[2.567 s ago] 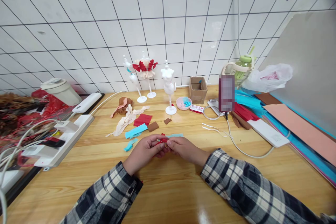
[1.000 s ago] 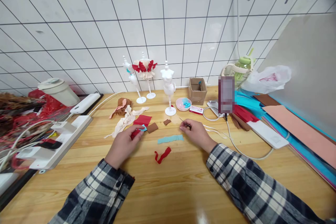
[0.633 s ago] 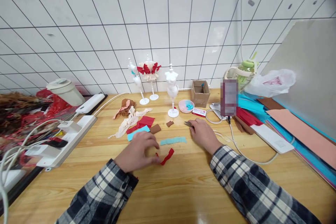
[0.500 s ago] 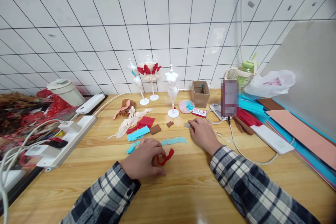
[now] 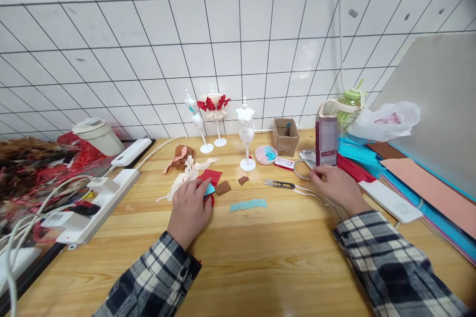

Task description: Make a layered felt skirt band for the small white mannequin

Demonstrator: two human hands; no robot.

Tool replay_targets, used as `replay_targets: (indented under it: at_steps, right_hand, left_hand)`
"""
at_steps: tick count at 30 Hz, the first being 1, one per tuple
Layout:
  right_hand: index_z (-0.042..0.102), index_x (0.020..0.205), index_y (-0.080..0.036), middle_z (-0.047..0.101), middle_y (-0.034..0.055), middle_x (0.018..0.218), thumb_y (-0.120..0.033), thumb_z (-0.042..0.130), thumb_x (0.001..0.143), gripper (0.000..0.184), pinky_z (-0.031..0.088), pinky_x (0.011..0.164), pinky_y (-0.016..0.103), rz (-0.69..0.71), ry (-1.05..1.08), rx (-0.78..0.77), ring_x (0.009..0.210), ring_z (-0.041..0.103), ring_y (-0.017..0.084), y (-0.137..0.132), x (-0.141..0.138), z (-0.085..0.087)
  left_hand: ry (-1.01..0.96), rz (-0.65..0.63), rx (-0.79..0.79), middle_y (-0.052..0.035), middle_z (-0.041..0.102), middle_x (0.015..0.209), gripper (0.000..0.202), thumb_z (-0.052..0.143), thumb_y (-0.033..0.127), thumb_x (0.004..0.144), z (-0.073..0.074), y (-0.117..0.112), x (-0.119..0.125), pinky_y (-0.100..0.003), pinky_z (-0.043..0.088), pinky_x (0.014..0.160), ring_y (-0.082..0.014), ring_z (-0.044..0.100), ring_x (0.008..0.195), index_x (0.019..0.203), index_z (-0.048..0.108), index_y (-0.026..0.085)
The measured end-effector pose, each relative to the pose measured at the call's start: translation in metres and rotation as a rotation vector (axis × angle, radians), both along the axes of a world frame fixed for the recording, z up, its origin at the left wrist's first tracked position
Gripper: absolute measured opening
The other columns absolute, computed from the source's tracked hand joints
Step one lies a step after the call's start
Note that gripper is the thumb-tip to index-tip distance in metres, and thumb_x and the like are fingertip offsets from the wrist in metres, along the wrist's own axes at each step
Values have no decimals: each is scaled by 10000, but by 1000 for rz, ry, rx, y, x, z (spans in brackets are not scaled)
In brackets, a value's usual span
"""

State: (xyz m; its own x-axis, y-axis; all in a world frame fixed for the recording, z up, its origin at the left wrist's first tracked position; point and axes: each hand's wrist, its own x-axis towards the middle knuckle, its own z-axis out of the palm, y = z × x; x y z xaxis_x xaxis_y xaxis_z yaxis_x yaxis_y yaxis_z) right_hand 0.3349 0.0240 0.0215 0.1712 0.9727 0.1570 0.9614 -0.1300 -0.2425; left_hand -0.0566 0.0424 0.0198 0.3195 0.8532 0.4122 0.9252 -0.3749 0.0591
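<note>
My left hand (image 5: 191,210) is low over the fabric scraps, fingers curled downward, with a red strip (image 5: 211,200) poking out beside it. A bright blue strip (image 5: 210,188) is partly covered by its fingers. Brown pieces (image 5: 223,188) and a pale blue strip (image 5: 248,204) lie to its right. My right hand (image 5: 336,188) rests at the foot of the phone (image 5: 327,146), fingers loosely bent and no object visible in them. Left of it, the black-handled thread snips (image 5: 280,184) lie on the table.
Three white mini mannequins (image 5: 246,131) stand at the back; one wears cream and red cloth. Beside them are a pink dish (image 5: 266,155) and a cardboard box (image 5: 285,136). A power strip (image 5: 104,208) with cables lies left; coloured sheets (image 5: 427,183) and a power bank (image 5: 390,200) lie right.
My left hand has moved left and away from me with the red strip, onto the scraps. My right hand has left the thread snips and moved right to the phone.
</note>
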Motion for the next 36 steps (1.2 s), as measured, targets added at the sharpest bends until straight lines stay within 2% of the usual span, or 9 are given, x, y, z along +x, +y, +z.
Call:
replay_targets:
  at_steps: [2, 6, 8, 11, 17, 21, 25, 32, 36]
  right_hand:
    - [685, 807, -205, 682, 64, 868, -373, 453, 844, 289, 353, 619, 277, 37, 4, -84, 818, 603, 208, -1, 13, -5]
    - [696, 829, -189, 688, 90, 844, -444, 425, 860, 373, 355, 592, 278, 68, 28, -161, 779, 618, 211, 0, 13, -17]
    - [696, 835, -190, 689, 101, 844, -487, 404, 867, 418, 349, 576, 285, 37, 36, -202, 770, 624, 221, 2, 8, -21]
    - [683, 815, -199, 684, 98, 857, -511, 410, 856, 416, 353, 585, 292, -9, 41, -265, 791, 624, 232, 3, 3, -24]
    - [644, 790, -215, 659, 56, 894, -311, 569, 733, 134, 349, 612, 278, 50, -55, -233, 842, 600, 213, 0, 1, -26]
    - [653, 774, -212, 668, 65, 842, -320, 506, 809, 185, 317, 590, 286, 83, -152, -200, 791, 603, 212, -1, -2, -23]
    - [646, 776, -184, 672, 79, 854, -315, 489, 846, 216, 316, 654, 310, 156, -287, -81, 813, 594, 210, -3, -8, -16]
    - [651, 816, -164, 653, 109, 827, -259, 451, 898, 236, 314, 694, 330, 148, -401, 177, 811, 560, 220, -9, -15, -1]
    - [661, 956, -187, 664, 108, 1011, -301, 412, 939, 275, 356, 776, 337, 192, -307, 416, 924, 562, 222, -22, -32, 4]
  left_hand:
    - [-25, -89, -21, -126, 585, 1137, 375, 472, 210, 844, 2, -9, 11, -459, 386, 941, -294, 506, 1077, 1207, 563, 177]
    - [-1, -438, -255, -93, 619, 1095, 348, 443, 205, 880, -1, -27, 33, -384, 439, 902, -232, 549, 1012, 1206, 566, 206]
    - [31, -490, -321, -102, 600, 1177, 397, 487, 259, 876, -5, -33, 41, -392, 428, 934, -247, 531, 1074, 1267, 528, 202]
    - [93, -452, -363, -135, 538, 1298, 509, 514, 377, 872, -12, -39, 47, -450, 377, 987, -295, 470, 1172, 1335, 469, 171]
    - [133, -454, -374, -104, 536, 1309, 503, 466, 479, 884, -13, -44, 46, -526, 252, 1043, -304, 430, 1197, 1315, 486, 221]
    - [114, -463, -332, -91, 571, 1247, 435, 488, 426, 884, -11, -42, 44, -550, 185, 1056, -286, 450, 1166, 1283, 503, 253]
    - [63, -430, -275, -94, 585, 1190, 385, 512, 339, 878, -6, -36, 40, -522, 242, 1024, -275, 478, 1119, 1251, 527, 243]
    - [-131, -453, -273, -80, 630, 1015, 277, 449, 343, 916, 2, -34, 37, -446, 357, 887, -247, 527, 972, 1072, 648, 229]
    - [-541, -462, -524, -87, 626, 899, 409, 361, 434, 937, 3, -36, 42, -370, 439, 790, -204, 556, 843, 971, 680, 181]
